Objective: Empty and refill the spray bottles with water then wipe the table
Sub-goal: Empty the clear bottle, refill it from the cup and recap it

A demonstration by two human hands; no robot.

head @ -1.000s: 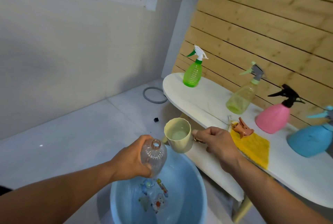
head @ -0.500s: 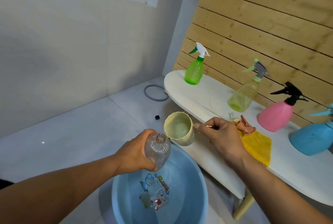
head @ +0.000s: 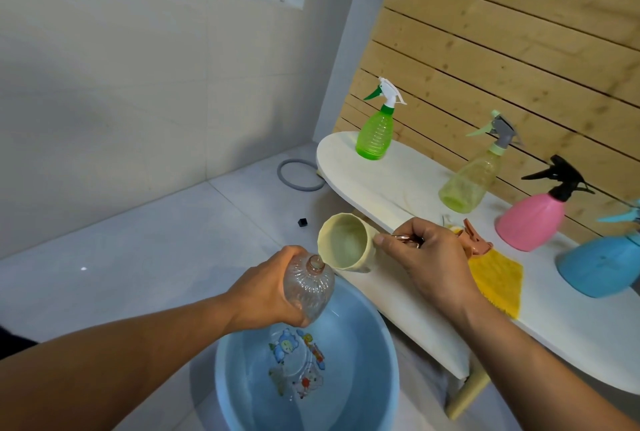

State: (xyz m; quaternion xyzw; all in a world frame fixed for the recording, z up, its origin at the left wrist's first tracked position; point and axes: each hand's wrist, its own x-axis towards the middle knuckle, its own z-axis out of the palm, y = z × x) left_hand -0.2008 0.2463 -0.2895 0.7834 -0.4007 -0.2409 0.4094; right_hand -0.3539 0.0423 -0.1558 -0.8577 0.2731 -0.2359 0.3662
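My left hand (head: 268, 292) grips a clear ribbed spray bottle body (head: 308, 287) with no spray head, held over the blue basin (head: 377, 337). My right hand (head: 424, 262) holds a cream cup (head: 346, 245) by its handle, tipped with its rim at the bottle's open neck. On the white table (head: 408, 181) stand a green spray bottle (head: 375, 131), a pale yellow-green one (head: 472, 177), a pink one (head: 535, 222) and a blue one (head: 602, 264). A pink spray head (head: 476, 245) lies on a yellow cloth (head: 498, 281).
The basin holds water and shows a cartoon picture on its bottom. A grey ring (head: 299, 174) and a small black cube (head: 302, 221) lie on the tiled floor. A wooden slat wall (head: 502, 49) backs the table; a table leg (head: 467, 392) stands right of the basin.
My right hand has tipped the cup further, bringing its rim down to the bottle's neck. My left hand has kept the bottle over the basin.
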